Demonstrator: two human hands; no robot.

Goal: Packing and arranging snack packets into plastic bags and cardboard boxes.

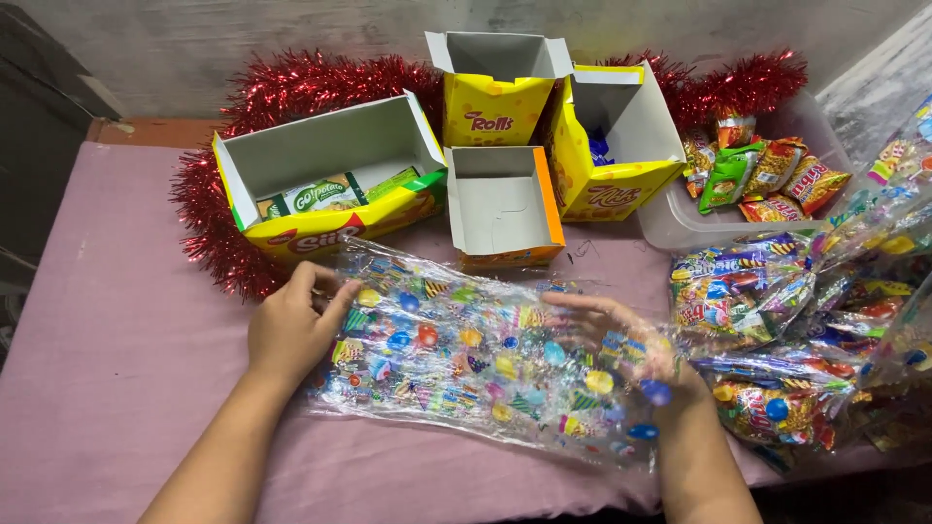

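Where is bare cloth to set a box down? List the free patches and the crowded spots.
Free: the pink tablecloth left of the left hand, below the red tinsel. A thinner strip runs along the near edge under the printed cellophane bag.
Crowded: the back row of open cartons, the clear snack tub, and the filled bags beside the right hand.

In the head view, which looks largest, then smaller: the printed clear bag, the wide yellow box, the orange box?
1. Printed clear bag, though it lies nearest the camera.
2. Wide yellow box.
3. Orange box.
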